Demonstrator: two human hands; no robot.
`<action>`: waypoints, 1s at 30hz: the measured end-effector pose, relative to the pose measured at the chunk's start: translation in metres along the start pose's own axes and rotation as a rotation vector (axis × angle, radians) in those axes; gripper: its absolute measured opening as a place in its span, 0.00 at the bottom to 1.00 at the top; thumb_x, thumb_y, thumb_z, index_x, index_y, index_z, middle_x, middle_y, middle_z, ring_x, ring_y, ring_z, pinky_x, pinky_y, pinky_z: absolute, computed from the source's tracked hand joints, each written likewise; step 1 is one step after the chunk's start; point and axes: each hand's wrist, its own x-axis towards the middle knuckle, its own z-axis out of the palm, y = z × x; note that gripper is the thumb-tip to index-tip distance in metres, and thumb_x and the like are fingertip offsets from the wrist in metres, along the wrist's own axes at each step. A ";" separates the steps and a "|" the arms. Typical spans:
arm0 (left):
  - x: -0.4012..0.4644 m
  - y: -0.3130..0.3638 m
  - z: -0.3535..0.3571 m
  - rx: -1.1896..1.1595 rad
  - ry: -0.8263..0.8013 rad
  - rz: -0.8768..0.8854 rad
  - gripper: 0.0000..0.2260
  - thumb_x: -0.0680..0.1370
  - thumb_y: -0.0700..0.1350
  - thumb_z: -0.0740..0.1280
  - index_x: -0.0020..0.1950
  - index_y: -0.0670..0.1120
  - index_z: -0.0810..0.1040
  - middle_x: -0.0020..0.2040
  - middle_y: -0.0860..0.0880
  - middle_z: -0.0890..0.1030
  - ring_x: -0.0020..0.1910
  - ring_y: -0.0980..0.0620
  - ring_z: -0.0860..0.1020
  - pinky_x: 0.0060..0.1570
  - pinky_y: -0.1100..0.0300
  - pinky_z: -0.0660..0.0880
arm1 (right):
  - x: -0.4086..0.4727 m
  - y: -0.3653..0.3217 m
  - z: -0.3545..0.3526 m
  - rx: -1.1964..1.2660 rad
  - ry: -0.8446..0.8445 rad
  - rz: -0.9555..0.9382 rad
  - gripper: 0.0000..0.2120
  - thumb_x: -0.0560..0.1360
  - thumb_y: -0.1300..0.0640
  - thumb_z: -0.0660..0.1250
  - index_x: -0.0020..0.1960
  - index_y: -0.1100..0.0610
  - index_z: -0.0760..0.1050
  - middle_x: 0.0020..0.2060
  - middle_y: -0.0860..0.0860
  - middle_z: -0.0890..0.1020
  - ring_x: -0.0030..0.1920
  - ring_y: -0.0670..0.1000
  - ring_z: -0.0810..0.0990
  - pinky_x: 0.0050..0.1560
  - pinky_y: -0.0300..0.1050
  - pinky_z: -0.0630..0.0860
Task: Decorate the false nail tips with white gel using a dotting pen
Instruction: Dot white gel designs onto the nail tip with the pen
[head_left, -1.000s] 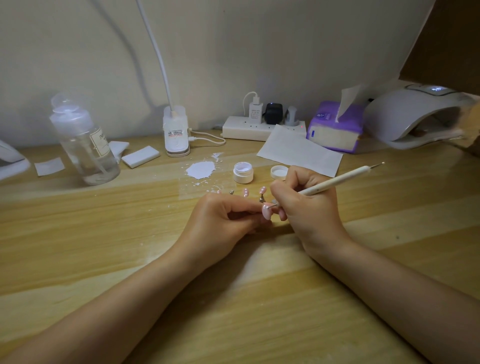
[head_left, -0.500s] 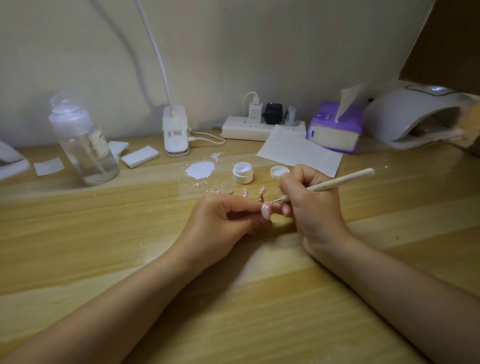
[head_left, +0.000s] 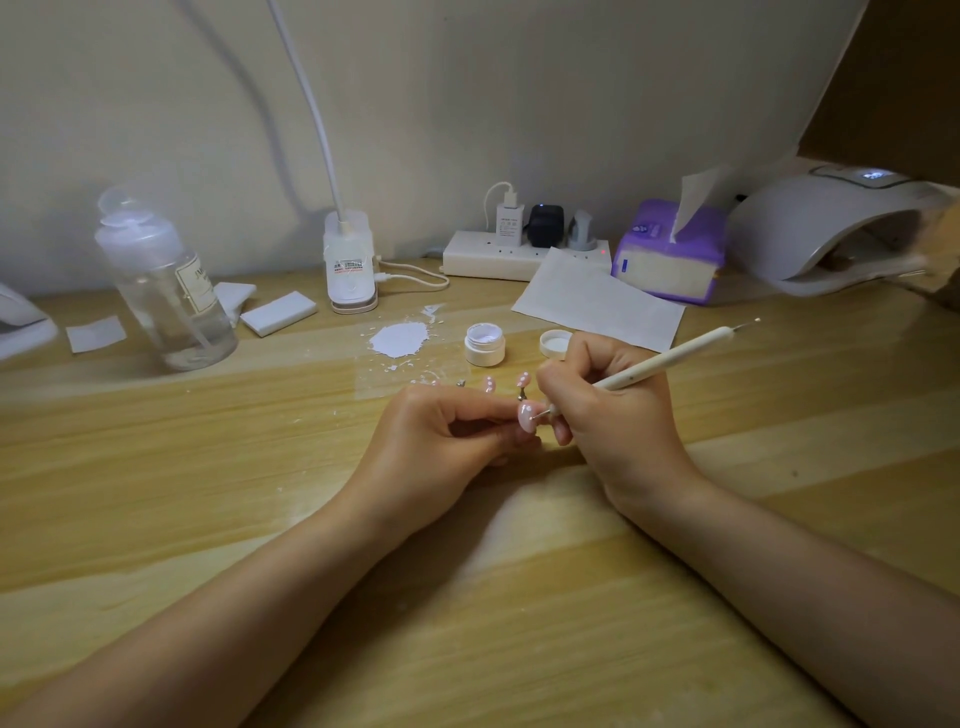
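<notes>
Pink nail tip (head_left: 526, 417) upright, white-dotted; dotting pen (head_left: 654, 365) tilted, tip touching it; gel jar (head_left: 484, 343) open.

The gel jar (head_left: 484, 343) is set on the counter (head_left: 519, 597); its lid (head_left: 554, 344) lies just right; the bottle (head_left: 166, 283) is placed far left; the power strip (head_left: 498, 254) is set behind; the hands (head_left: 452, 441) are held before it.

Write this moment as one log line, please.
left hand: holds pink nail tip | right hand: dotting pen at tip | gel jar: open
</notes>
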 end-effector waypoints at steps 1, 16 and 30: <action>0.000 0.000 0.000 -0.001 0.001 0.001 0.06 0.69 0.41 0.72 0.42 0.52 0.84 0.37 0.49 0.84 0.36 0.55 0.78 0.40 0.58 0.78 | 0.000 0.000 0.000 -0.003 0.002 -0.005 0.17 0.68 0.74 0.60 0.26 0.60 0.61 0.14 0.49 0.65 0.18 0.43 0.72 0.20 0.30 0.63; -0.001 0.002 0.000 0.007 -0.008 0.004 0.08 0.70 0.38 0.71 0.41 0.52 0.84 0.37 0.52 0.84 0.36 0.58 0.79 0.39 0.64 0.78 | 0.001 0.002 0.000 -0.011 0.014 -0.002 0.17 0.68 0.74 0.61 0.26 0.59 0.60 0.14 0.48 0.66 0.18 0.43 0.73 0.20 0.30 0.63; 0.000 0.001 0.000 0.010 0.003 -0.003 0.09 0.69 0.40 0.72 0.41 0.54 0.84 0.37 0.51 0.84 0.35 0.56 0.78 0.41 0.58 0.79 | 0.001 0.003 0.000 -0.022 0.008 0.000 0.16 0.68 0.73 0.61 0.26 0.60 0.61 0.15 0.50 0.66 0.19 0.45 0.74 0.21 0.31 0.64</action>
